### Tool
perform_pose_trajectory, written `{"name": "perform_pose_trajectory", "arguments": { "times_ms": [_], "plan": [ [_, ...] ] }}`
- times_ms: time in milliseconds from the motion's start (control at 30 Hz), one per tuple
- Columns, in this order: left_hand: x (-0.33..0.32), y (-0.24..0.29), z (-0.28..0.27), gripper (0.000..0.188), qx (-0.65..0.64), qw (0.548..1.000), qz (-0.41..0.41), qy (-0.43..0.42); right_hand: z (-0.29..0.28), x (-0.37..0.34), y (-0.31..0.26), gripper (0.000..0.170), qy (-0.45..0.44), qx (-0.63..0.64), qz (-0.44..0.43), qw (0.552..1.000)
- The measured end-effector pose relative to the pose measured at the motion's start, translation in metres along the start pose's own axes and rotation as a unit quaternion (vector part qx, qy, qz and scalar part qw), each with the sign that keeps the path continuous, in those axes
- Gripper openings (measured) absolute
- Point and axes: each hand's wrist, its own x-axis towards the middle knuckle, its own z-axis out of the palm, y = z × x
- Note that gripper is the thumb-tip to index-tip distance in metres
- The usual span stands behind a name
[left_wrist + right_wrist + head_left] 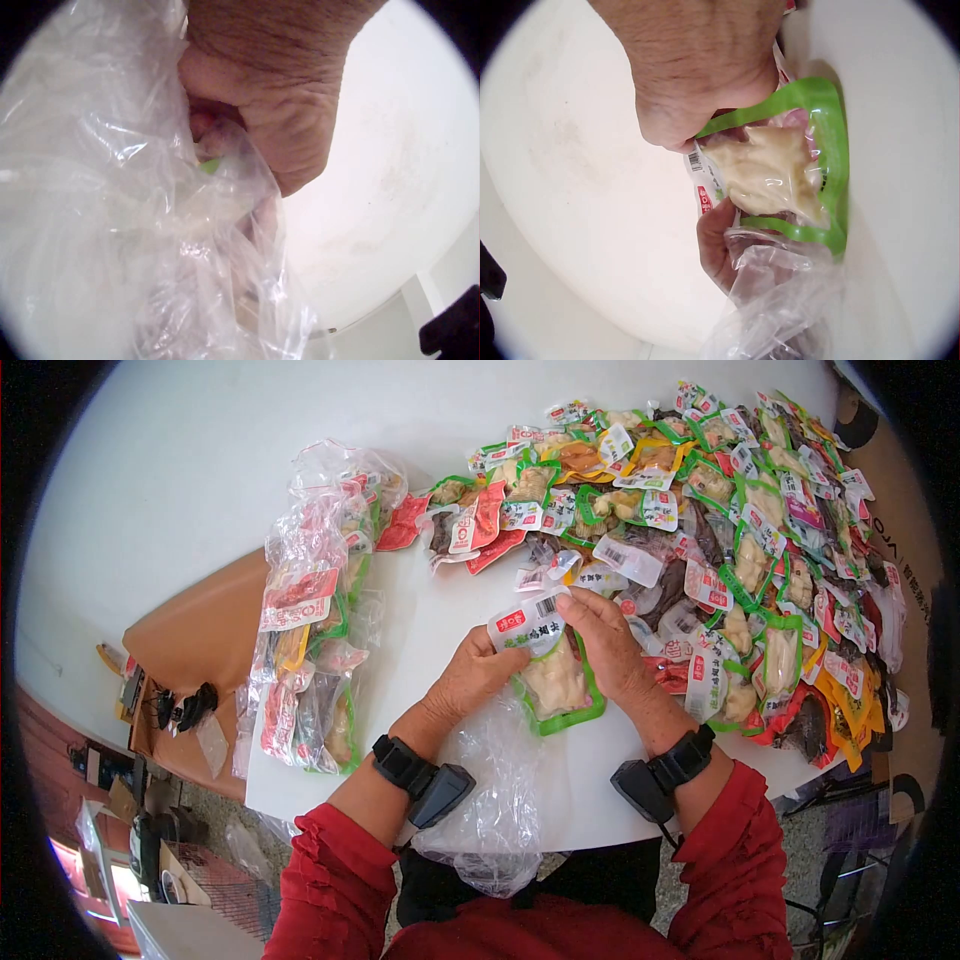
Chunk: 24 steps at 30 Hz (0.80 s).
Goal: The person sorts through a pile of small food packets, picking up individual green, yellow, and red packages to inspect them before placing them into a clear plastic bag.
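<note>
A vacuum-sealed food pack [556, 682] with a green border and a white printed label is held between both hands over the table's near side. My left hand [470, 678] pinches its left edge, thumb on the label. My right hand [610, 650] grips the upper right corner by the barcode. In the right wrist view, pale lumpy food shows through the pack's clear window [769, 176]. A crumpled clear plastic bag [490, 775] hangs below the left hand and over the table's front edge. In the left wrist view the bag [112, 210] hides most of the left fingers.
A large heap of similar packs [700, 510] covers the table's right and back. On the left stands a long clear bag [310, 610] filled with packs. Some red packs [485, 525] lie near the heap's left end. A brown cardboard box [200, 620] stands beyond the left edge.
</note>
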Motion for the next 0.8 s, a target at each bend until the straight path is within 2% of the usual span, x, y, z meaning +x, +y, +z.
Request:
{"name": "perform_pose_trajectory", "arguments": {
  "times_ms": [67, 133, 200, 267, 467, 567, 633, 667, 700, 733, 767, 800],
  "plan": [
    [-0.001, 0.002, 0.000, 0.033, 0.029, 0.999, -0.012, 0.007, 0.001, 0.000, 0.000, 0.035, 0.000, 0.000, 0.005, 1.000],
    [0.000, 0.001, -0.001, 0.033, 0.032, 0.999, -0.013, 0.008, 0.004, 0.000, 0.001, 0.024, 0.019, 0.029, -0.028, 0.999],
    [0.001, -0.002, -0.002, 0.033, 0.035, 0.999, -0.014, 0.010, 0.004, 0.000, 0.000, 0.024, 0.017, 0.031, -0.028, 0.999],
    [0.002, -0.006, -0.001, 0.024, 0.017, 0.999, 0.012, 0.027, 0.004, 0.001, 0.000, 0.025, 0.016, 0.034, -0.028, 0.999],
    [0.000, 0.001, 0.004, 0.022, 0.009, 0.999, 0.015, 0.037, 0.003, 0.000, 0.001, 0.024, 0.023, 0.014, -0.038, 0.999],
    [0.000, 0.000, 0.001, 0.021, 0.029, 0.999, -0.003, 0.033, -0.003, 0.001, 0.000, 0.032, 0.004, -0.001, -0.003, 1.000],
    [0.001, 0.001, 0.001, 0.020, 0.030, 0.998, -0.010, 0.054, -0.006, 0.005, 0.000, 0.022, -0.022, -0.178, -0.047, 0.983],
    [0.002, 0.001, 0.000, 0.019, 0.030, 0.997, -0.018, 0.074, -0.007, 0.005, -0.002, 0.022, -0.022, -0.178, -0.047, 0.983],
    [0.003, 0.003, -0.001, 0.019, 0.030, 0.997, -0.018, 0.074, -0.007, 0.003, -0.011, 0.019, -0.005, -0.302, -0.138, 0.943],
    [0.004, 0.007, -0.003, 0.019, 0.004, 0.997, -0.006, 0.080, -0.007, 0.002, -0.016, 0.022, 0.012, -0.418, -0.225, 0.880],
    [0.004, 0.010, -0.005, 0.020, -0.022, 0.996, 0.007, 0.085, -0.008, 0.003, -0.017, 0.022, 0.013, -0.418, -0.225, 0.880],
    [0.005, 0.011, -0.008, 0.020, -0.021, 0.996, 0.007, 0.084, -0.009, 0.004, -0.019, 0.021, 0.078, -0.414, -0.234, 0.876]
  ]
}}
